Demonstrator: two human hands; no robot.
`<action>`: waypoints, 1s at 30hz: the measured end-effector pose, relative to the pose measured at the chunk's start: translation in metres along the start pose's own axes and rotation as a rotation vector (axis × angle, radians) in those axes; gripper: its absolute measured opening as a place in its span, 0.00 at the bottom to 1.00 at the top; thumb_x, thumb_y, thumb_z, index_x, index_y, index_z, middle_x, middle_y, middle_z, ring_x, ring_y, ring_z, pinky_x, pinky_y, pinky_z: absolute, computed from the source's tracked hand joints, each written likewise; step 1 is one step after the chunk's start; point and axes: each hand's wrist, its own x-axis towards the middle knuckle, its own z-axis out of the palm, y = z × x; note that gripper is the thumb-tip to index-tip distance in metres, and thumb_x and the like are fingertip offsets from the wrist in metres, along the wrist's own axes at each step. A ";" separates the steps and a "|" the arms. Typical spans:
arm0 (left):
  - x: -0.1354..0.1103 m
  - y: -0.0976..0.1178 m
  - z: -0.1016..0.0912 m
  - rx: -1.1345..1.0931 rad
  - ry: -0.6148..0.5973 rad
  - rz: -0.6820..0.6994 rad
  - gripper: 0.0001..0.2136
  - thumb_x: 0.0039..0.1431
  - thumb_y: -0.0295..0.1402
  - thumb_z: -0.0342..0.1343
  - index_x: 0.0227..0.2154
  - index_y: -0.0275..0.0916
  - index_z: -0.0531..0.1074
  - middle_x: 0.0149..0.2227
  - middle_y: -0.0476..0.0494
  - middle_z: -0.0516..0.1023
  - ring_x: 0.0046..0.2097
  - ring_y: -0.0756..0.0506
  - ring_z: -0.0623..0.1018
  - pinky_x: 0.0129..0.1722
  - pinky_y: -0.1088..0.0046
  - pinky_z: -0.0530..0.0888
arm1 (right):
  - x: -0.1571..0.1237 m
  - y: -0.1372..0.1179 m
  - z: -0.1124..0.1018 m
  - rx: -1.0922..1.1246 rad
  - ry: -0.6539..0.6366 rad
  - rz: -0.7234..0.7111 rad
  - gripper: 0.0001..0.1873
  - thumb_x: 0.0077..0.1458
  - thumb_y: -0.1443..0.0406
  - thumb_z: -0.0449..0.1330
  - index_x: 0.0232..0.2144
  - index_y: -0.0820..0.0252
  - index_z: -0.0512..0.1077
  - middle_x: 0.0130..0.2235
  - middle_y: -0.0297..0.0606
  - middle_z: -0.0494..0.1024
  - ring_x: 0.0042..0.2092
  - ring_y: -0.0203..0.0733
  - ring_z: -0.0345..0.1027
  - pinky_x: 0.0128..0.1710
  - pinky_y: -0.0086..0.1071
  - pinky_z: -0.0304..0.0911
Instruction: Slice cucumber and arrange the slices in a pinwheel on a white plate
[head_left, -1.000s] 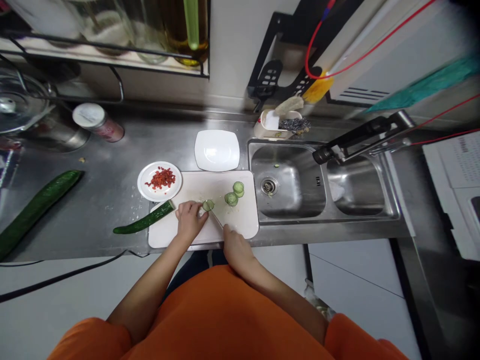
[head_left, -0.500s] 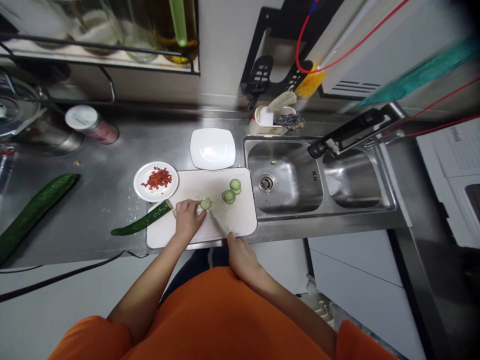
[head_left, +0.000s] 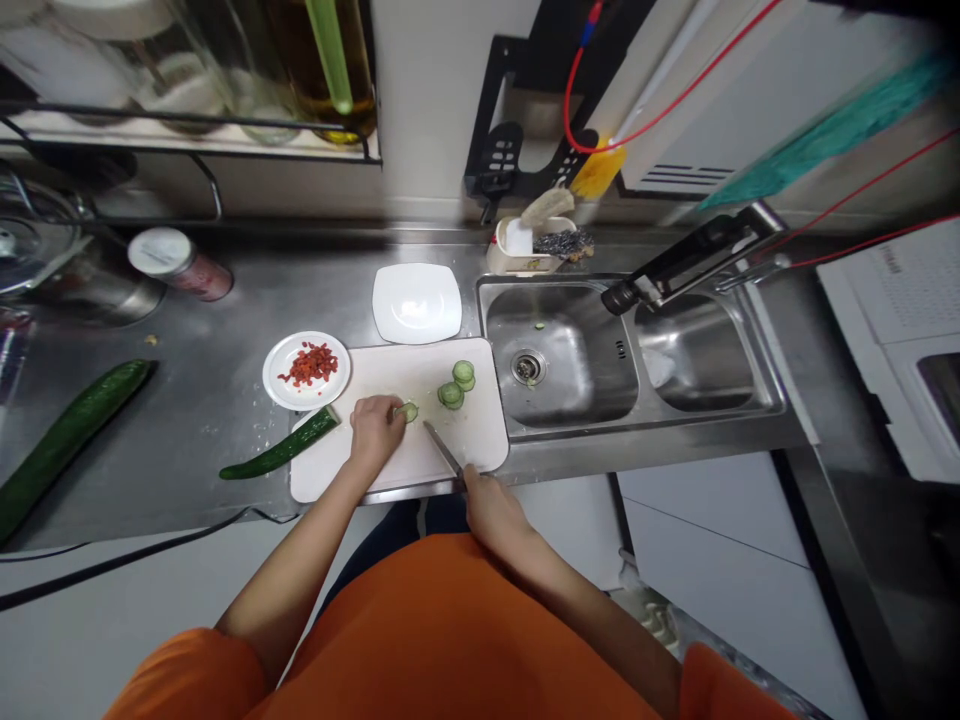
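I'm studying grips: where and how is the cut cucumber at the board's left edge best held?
Probably mid-length, from above on the near side: the cut cucumber is long and slim, lying flat, with the plate of red pieces close to its far side.

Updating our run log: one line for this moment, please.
left hand: at cucumber piece; right hand: holding knife; cutting board: cucumber slices; round plate: red pieces

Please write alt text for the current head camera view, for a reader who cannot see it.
A person's left hand touches a small cucumber piece on a white cutting board, while the right hand holds a knife. Cucumber slices lie nearby, and a cut cucumber overlaps the board's left edge. A plate of red pieces and a white dish sit behind.
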 end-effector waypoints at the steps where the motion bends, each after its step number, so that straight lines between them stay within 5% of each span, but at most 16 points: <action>1: 0.001 0.000 -0.001 -0.008 -0.013 0.006 0.08 0.54 0.33 0.52 0.33 0.41 0.76 0.37 0.42 0.79 0.43 0.41 0.73 0.45 0.64 0.66 | 0.001 0.001 -0.001 0.003 -0.007 0.001 0.23 0.53 0.79 0.44 0.49 0.63 0.63 0.40 0.47 0.78 0.44 0.47 0.73 0.35 0.31 0.58; 11: 0.023 -0.015 -0.045 0.302 0.026 -0.114 0.14 0.57 0.41 0.49 0.33 0.40 0.77 0.30 0.38 0.78 0.37 0.38 0.74 0.37 0.64 0.65 | 0.011 0.007 -0.008 -0.024 0.011 -0.022 0.20 0.55 0.78 0.45 0.48 0.62 0.64 0.38 0.48 0.78 0.43 0.48 0.73 0.35 0.31 0.58; 18: 0.028 -0.022 -0.053 0.478 0.039 -0.071 0.17 0.59 0.35 0.44 0.36 0.34 0.78 0.35 0.32 0.78 0.40 0.36 0.73 0.41 0.60 0.65 | 0.014 0.009 -0.012 -0.019 -0.003 -0.035 0.19 0.56 0.77 0.45 0.48 0.61 0.64 0.38 0.47 0.78 0.42 0.46 0.74 0.35 0.30 0.59; 23: 0.024 -0.008 -0.037 0.225 0.094 -0.006 0.15 0.59 0.36 0.48 0.41 0.38 0.77 0.40 0.37 0.79 0.43 0.39 0.74 0.48 0.61 0.66 | 0.011 0.012 -0.016 -0.016 -0.016 -0.020 0.20 0.56 0.78 0.44 0.48 0.62 0.64 0.38 0.47 0.78 0.43 0.46 0.74 0.36 0.31 0.60; 30: 0.036 0.044 0.018 0.025 -0.114 0.076 0.17 0.54 0.38 0.56 0.46 0.37 0.75 0.42 0.37 0.78 0.45 0.40 0.74 0.48 0.64 0.67 | 0.006 0.018 -0.015 -0.011 -0.015 -0.004 0.22 0.54 0.79 0.44 0.48 0.63 0.65 0.39 0.49 0.78 0.44 0.48 0.73 0.37 0.32 0.61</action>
